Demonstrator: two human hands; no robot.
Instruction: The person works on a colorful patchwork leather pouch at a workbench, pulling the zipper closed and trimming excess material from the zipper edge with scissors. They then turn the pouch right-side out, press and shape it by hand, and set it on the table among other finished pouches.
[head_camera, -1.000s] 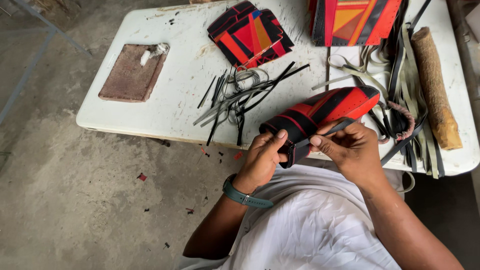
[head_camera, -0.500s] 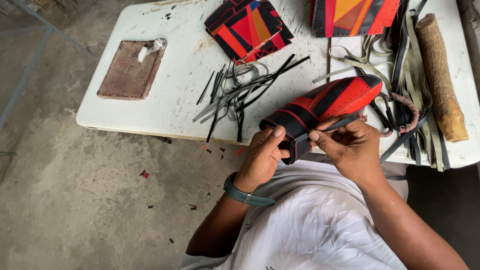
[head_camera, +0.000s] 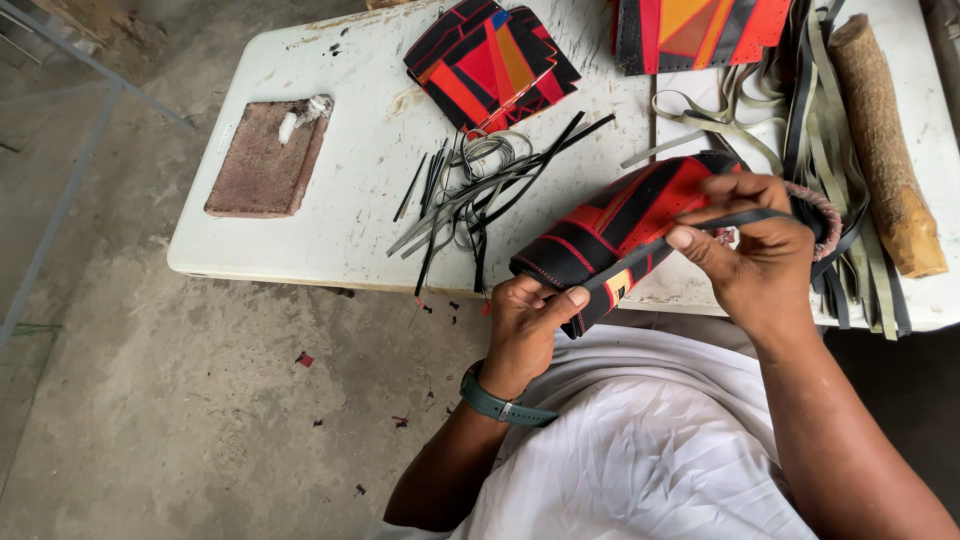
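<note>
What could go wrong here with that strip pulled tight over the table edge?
The right hand pulls a dark strip taut from the red-and-black piece; if the left hand loses its grip, the piece may jerk or drop, since it overhangs the table edge. The loose strips nearby could snag.

A single head-worn camera looked steeply down from above the person's own chest; it faced forward over a white table (head_camera: 330, 225) and concrete floor (head_camera: 150, 400); both hands sat close beneath it; no second view existed.
</note>
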